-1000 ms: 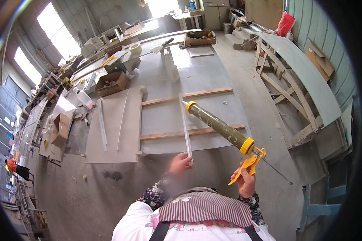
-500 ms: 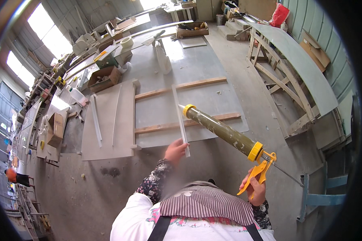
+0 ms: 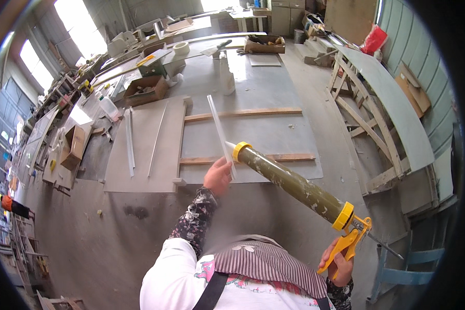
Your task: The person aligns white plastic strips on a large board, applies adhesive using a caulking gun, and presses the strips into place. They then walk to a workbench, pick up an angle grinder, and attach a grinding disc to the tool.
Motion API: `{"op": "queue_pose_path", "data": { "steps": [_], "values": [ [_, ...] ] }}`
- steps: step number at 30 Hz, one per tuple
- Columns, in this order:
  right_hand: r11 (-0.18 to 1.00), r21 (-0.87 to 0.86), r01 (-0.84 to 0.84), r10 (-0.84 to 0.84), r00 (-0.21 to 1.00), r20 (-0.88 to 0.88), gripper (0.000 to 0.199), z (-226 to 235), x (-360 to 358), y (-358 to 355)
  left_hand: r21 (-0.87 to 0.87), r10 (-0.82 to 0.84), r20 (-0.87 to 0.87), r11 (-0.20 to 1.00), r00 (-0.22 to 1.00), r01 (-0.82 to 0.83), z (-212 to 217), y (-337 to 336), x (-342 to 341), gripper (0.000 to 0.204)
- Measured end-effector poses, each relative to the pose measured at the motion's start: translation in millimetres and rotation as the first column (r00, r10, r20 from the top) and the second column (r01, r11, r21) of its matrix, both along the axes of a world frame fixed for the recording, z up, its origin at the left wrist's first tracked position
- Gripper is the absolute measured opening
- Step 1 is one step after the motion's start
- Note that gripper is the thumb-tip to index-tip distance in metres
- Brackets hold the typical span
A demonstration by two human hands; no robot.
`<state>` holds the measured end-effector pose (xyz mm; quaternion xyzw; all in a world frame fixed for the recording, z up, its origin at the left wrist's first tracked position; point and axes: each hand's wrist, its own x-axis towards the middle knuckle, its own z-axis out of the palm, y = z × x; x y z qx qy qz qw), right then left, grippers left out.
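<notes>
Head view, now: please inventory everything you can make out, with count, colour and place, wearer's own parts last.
Caulking gun: one, olive and yellow, right of centre
Held strip: one, whitish, centre
Worktop: one, grey, centre
Wooden bars: two, brown, across worktop
Flat panel: one, beige, left of bars
Loose strips: at least two, pale, on flat panel
Tape roll: one, cream, far left of worktop
Cardboard boxes: at least three, brown, left and far
Blue stand: one, blue, lower right
Smaller clutter: uncountable, mixed, left and far
Apron: one, striped, bottom
Left grip: one, around held strip
Right grip: one, on gun's handle
</notes>
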<state>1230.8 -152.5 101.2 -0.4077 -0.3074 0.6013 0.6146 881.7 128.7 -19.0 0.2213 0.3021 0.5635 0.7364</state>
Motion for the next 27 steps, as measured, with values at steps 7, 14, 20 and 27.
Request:
{"op": "queue_pose_path", "data": {
  "steps": [7, 14, 20, 27],
  "values": [
    [0.994, 0.086, -0.069, 0.067, 0.997, 0.024, 0.030, 5.4, 4.4, 1.0, 0.199, -0.002, 0.091, 0.980, 0.996, -0.017, 29.3, 24.7, -35.1, 0.029],
    [0.981, 0.148, -0.122, 0.119, 0.992, 0.030, 0.031, 15.3, 5.3, 1.3, 0.103, 0.185, 0.060, 0.976, 0.981, -0.191, 34.9, 53.4, -70.0, 0.027],
    [0.968, 0.189, -0.164, 0.155, 0.986, 0.062, 0.032, 19.0, 3.7, 6.7, 0.083, 0.284, 0.043, 0.954, 0.958, -0.287, 52.9, 62.8, -85.6, 0.026],
    [0.986, 0.163, -0.030, -0.046, 0.897, 0.439, 0.033, 19.5, 15.4, 8.8, 0.142, 0.335, 0.063, 0.929, 0.940, -0.340, 72.6, 67.7, -93.7, 0.024]
  ]
}}
